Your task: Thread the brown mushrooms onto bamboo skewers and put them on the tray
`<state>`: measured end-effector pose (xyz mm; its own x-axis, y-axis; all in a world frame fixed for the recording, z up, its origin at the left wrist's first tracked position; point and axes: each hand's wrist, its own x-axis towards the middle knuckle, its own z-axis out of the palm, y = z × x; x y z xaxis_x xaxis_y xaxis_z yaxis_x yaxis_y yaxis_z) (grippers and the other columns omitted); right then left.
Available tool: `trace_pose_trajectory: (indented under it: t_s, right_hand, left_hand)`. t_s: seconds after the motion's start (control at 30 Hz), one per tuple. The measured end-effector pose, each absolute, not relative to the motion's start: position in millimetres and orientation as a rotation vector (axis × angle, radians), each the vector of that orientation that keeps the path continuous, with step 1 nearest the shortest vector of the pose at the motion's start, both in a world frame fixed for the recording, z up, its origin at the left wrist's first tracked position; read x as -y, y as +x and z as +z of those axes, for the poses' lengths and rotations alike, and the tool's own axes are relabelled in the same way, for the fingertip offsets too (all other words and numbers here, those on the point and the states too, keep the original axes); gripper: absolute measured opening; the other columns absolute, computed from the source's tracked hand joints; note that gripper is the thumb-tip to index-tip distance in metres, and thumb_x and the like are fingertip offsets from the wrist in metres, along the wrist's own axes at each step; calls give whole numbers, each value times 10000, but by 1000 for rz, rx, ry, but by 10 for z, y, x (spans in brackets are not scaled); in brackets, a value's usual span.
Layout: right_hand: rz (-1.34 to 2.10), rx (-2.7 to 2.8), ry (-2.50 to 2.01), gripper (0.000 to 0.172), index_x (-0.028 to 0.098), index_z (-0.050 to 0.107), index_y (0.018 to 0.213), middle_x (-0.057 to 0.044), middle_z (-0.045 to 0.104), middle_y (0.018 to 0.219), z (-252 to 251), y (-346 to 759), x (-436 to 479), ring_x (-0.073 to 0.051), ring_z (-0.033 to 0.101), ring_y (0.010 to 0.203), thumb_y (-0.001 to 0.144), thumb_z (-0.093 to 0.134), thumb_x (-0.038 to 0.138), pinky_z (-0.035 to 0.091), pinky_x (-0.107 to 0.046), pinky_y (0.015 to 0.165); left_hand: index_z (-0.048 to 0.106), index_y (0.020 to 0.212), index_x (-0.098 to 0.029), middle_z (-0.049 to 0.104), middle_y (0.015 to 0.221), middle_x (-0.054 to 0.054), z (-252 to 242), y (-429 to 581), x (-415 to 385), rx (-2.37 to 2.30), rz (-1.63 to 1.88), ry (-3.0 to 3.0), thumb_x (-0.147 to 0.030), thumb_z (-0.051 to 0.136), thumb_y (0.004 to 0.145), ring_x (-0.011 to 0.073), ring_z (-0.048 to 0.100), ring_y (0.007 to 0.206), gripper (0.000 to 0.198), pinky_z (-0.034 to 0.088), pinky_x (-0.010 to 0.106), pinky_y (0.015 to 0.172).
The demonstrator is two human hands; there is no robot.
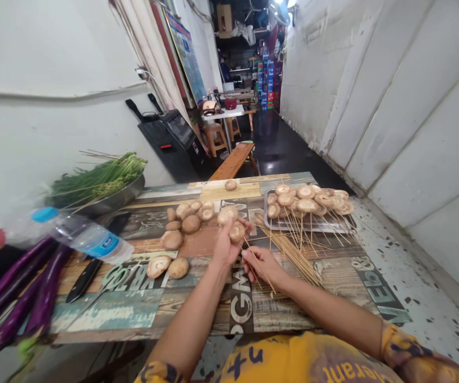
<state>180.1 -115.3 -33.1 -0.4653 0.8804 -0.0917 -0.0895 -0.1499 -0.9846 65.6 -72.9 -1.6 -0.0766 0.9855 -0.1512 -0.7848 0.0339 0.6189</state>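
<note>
While the left hand (225,246) closes narrowly around a shiitake mushroom (237,232), the right hand (261,266) pinches a thin bamboo skewer (267,281) between thumb and fingers, its tip right by the cap. From here I can't tell whether it has pierced the mushroom. More loose shiitake mushrooms (185,218) lie across the printed wood-look tabletop (105,314), where "OGM" and "Web &" stand out in large letters. Just beside the right hand is a heap of bare skewers (293,258), and beyond it sits a steel tray (267,205) of mushrooms already on sticks. Off to the left lie a black-handled kitchen knife (81,279) and long purple eggplants (17,287). A plastic water bottle (81,235) has a blue cap and blue label, its small print unreadable. Behind them, a steel bowl (121,197) holds long green chives (101,178). The yellow shirt (305,359) carries dark lettering, upside down from this view.
</note>
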Motion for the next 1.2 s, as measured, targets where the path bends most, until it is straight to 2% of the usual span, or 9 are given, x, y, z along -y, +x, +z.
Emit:
trace_pose_trajectory:
  t_s: [0.23, 0.43, 0.6, 0.67, 0.87, 0.97, 1.07, 1.13, 1.2]
  right_hand:
    - [1047, 1740, -1056, 459, 214, 358, 545, 39, 411, 481, -377, 1826, 1140, -92, 385, 452, 914, 372, 487, 300, -223, 456]
    - [1060, 1835, -1004, 403, 204, 471, 600, -7, 575, 508, -368, 1817, 1182, -123, 551, 463, 945, 315, 339, 441, -236, 536]
    - [947, 1873, -981, 398, 206, 483, 596, -24, 610, 549, -374, 1830, 1166, -138, 577, 513, 940, 350, 357, 478, -264, 586]
    - [1032, 1844, -956, 416, 205, 496, 607, -28, 617, 569, -379, 1825, 1167, -145, 590, 531, 938, 371, 423, 498, -280, 599]
    - [1768, 1397, -839, 481, 185, 501, 727, -1, 618, 610, -431, 1787, 1235, -154, 649, 539, 809, 530, 659, 546, -289, 537]
    - [1889, 1185, -830, 461, 172, 506, 790, 15, 612, 639, -412, 1845, 1206, -144, 648, 521, 764, 638, 613, 525, -256, 489]
    - [2083, 1005, -804, 440, 146, 547, 863, -15, 633, 687, -336, 1957, 1119, -137, 652, 546, 827, 584, 582, 517, -243, 493]
    - [2155, 1002, -794, 435, 131, 573, 908, -31, 648, 720, -262, 2031, 1076, -131, 652, 572, 847, 568, 562, 522, -247, 528]
    - [2084, 1144, -803, 401, 135, 582, 922, -8, 642, 703, -176, 2088, 1071, -113, 629, 545, 809, 642, 516, 504, -232, 527]
  left_hand:
    - [610, 846, -108, 625, 762, 35, -29, 849, 839, -732, 1410, 360, -243, 694, 773, 114, 609, 647, 175, 527, 226, 593]
    - [600, 829, -99, 605, 733, 34, -27, 851, 825, -773, 1409, 341, -200, 646, 810, 110, 597, 605, 113, 520, 223, 560]
    - [602, 842, -95, 615, 741, 45, -35, 839, 842, -791, 1378, 336, -180, 604, 836, 116, 603, 606, 85, 533, 231, 557]
    - [606, 864, -104, 628, 763, 49, -19, 811, 845, -775, 1371, 382, -187, 615, 829, 117, 604, 603, 91, 530, 230, 546]
    - [593, 901, -142, 650, 829, 38, 76, 643, 802, -662, 1493, 376, -165, 623, 823, 131, 630, 690, 87, 542, 262, 630]
    - [592, 910, -148, 653, 829, 36, 95, 555, 747, -647, 1575, 357, -155, 600, 839, 128, 628, 698, 71, 537, 269, 651]
    - [599, 917, -143, 660, 837, 44, 104, 475, 703, -647, 1625, 368, -172, 603, 840, 128, 626, 710, 83, 531, 274, 681]
    - [607, 933, -142, 670, 890, 63, 122, 425, 700, -601, 1614, 370, -254, 599, 854, 152, 641, 766, 137, 536, 320, 745]
    - [613, 984, -149, 669, 1002, 103, 151, 386, 719, -511, 1574, 392, -422, 555, 873, 204, 651, 863, 300, 531, 401, 815]
